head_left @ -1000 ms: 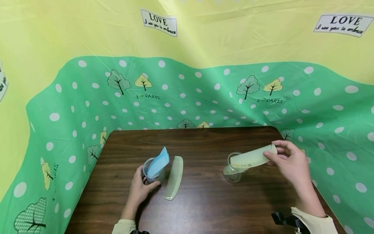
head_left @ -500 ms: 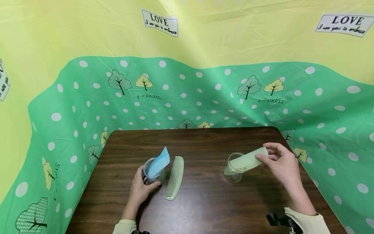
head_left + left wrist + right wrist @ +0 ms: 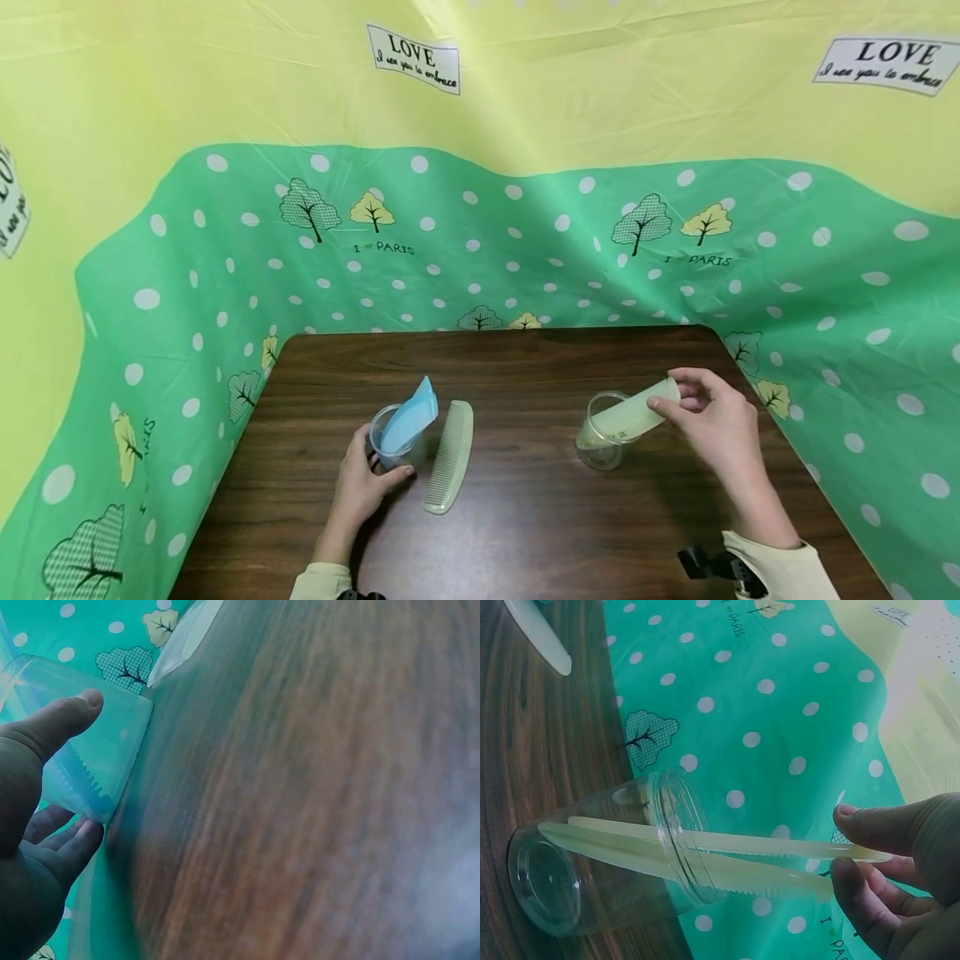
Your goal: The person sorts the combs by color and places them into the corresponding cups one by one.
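My left hand grips a clear plastic cup standing on the table, thumb on one side and fingers on the other. A light blue comb leans in that cup, its teeth showing through the wall in the left wrist view. Just right of the cup lies a pale green comb, flat on the table. My right hand pinches the upper end of another pale green comb, which slants down into a second clear cup. Below it in the right wrist view, another toothed pale green comb slants into the same cup.
A dark wood-grain table carries everything. Behind and beside it hangs a green and yellow cloth with white dots and printed trees. A black wrist strap sits at the right sleeve.
My right hand has moved left and slightly down, and the comb it pinches has slid deeper into the right cup. My left hand stays on its cup.
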Demonstrator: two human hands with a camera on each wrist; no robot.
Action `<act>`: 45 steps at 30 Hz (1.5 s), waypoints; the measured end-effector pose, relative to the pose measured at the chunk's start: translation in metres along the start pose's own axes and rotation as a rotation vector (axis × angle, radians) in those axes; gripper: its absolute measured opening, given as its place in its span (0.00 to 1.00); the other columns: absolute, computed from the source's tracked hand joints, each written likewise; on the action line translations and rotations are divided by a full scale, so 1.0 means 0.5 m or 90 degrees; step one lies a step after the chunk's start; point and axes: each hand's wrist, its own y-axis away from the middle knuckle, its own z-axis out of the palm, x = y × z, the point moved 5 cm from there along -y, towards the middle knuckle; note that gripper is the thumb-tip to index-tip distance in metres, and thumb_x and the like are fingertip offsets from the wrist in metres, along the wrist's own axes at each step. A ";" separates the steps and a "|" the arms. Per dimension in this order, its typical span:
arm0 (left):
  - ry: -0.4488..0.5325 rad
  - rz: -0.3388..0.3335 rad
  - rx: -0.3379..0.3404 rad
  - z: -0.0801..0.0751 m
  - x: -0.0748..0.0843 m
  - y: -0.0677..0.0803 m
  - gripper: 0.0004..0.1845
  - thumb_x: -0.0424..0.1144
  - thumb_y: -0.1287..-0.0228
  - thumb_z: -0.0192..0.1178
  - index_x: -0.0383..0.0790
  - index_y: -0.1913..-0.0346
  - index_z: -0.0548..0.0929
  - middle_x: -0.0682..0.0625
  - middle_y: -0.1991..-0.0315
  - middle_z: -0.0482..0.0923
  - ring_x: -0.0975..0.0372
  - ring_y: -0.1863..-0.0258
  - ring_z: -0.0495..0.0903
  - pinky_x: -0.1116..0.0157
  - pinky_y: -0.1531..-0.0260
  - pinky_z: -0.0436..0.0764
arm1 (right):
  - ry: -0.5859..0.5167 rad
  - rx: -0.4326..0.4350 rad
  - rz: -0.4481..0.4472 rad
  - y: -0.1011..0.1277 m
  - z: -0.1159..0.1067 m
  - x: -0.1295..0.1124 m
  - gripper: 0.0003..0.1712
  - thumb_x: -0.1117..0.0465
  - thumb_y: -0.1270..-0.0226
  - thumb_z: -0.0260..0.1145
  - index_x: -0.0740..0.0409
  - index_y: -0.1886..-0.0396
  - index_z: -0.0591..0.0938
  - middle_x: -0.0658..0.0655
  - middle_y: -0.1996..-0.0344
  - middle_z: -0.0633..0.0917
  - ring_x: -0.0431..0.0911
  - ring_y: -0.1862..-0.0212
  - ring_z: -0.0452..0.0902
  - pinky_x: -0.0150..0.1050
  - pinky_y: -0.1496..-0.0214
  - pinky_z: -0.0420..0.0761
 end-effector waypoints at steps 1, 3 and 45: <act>-0.002 0.000 0.001 0.000 0.000 0.000 0.53 0.33 0.56 0.84 0.36 0.27 0.63 0.34 0.30 0.68 0.44 0.29 0.70 0.51 0.33 0.76 | 0.013 0.003 -0.003 -0.001 0.001 -0.001 0.27 0.52 0.42 0.81 0.56 0.44 0.85 0.60 0.60 0.88 0.19 0.69 0.74 0.24 0.73 0.79; -0.003 -0.001 0.003 0.000 0.001 0.000 0.53 0.33 0.56 0.84 0.36 0.27 0.63 0.34 0.30 0.68 0.44 0.29 0.70 0.51 0.33 0.76 | 0.032 0.006 -0.011 -0.002 0.004 -0.002 0.27 0.52 0.42 0.81 0.55 0.45 0.85 0.59 0.61 0.89 0.20 0.69 0.72 0.24 0.73 0.76; -0.006 0.004 0.005 0.001 0.001 0.001 0.52 0.33 0.56 0.84 0.37 0.28 0.64 0.35 0.31 0.68 0.45 0.30 0.71 0.52 0.34 0.77 | 0.080 0.022 -0.096 -0.012 0.011 -0.017 0.20 0.54 0.40 0.80 0.56 0.51 0.87 0.56 0.66 0.81 0.39 0.68 0.69 0.35 0.66 0.65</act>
